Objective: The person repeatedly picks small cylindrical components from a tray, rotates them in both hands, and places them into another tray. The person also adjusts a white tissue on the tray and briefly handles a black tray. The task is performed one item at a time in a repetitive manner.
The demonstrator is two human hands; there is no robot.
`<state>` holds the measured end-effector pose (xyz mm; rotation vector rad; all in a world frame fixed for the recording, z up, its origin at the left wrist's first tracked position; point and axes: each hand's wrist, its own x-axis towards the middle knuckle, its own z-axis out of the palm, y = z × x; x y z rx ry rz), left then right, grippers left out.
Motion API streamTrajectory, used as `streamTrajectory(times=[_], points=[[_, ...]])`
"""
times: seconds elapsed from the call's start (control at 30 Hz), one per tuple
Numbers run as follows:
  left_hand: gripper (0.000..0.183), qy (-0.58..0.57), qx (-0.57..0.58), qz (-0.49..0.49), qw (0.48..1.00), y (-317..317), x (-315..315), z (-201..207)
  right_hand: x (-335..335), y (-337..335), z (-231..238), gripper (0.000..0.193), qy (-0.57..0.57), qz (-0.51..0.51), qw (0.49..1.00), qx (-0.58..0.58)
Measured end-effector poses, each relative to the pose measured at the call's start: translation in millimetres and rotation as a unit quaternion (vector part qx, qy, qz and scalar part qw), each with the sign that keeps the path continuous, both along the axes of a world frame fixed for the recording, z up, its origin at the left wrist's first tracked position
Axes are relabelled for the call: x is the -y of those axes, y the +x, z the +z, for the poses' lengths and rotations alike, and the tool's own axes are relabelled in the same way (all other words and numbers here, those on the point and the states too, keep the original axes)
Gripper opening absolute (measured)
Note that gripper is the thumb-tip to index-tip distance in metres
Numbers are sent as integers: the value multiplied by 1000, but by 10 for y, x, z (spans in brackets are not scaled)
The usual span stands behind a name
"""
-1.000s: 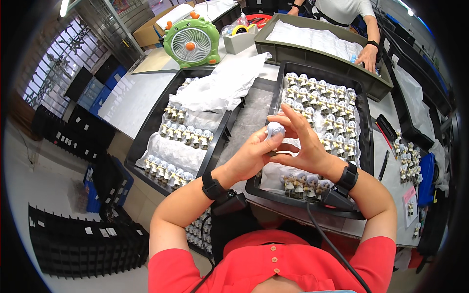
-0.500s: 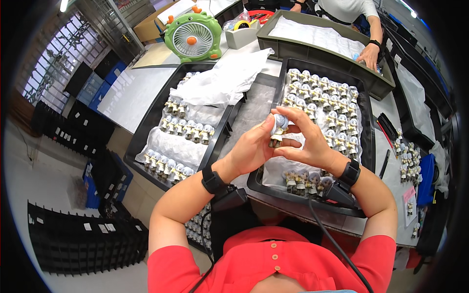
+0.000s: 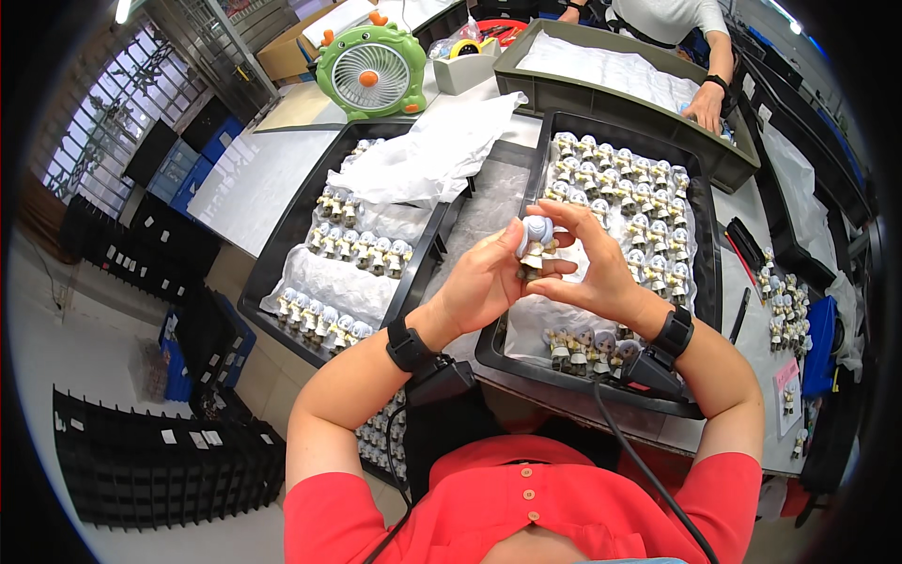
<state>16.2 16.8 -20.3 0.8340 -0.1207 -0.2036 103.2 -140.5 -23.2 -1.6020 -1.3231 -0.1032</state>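
Head view shows the left hand (image 3: 479, 282) and right hand (image 3: 597, 268) both pinching one small grey-capped figurine (image 3: 536, 242), seemingly upright, above the right black tray (image 3: 711, 273) on the worktop (image 3: 489, 202).

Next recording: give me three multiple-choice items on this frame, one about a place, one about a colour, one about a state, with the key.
1. Where does the small figurine sit?
A. Between both hands, above the right tray
B. On the floor
C. Inside the fan

2. What colour is the desk fan at the far edge of the table?
A. Red
B. Green with orange knobs
C. Black

3. How do the hands stand?
A. Both lie flat on the table
B. Left hand and right hand both grip the figurine with their fingertips
C. Only the right hand holds anything

Key: 1 A, the figurine is raised over the right black tray of figurines; 2 B, the fan's housing is green; 3 B, fingers of both hands close on it.
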Motion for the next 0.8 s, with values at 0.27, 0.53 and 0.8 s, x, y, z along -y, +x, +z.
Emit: streamTrajectory(times=[0.27,0.53,0.8], points=[[49,-26,7,10,1000,28,-29,-48,-32,-7,-51,55,58,-61,995,61],[48,-77,9,11,997,9,2,1,-24,-44,-2,53,68,-78,993,59],[51,-66,-9,11,998,22,10,-54,-11,-41,37,45,54,-86,993,64]])
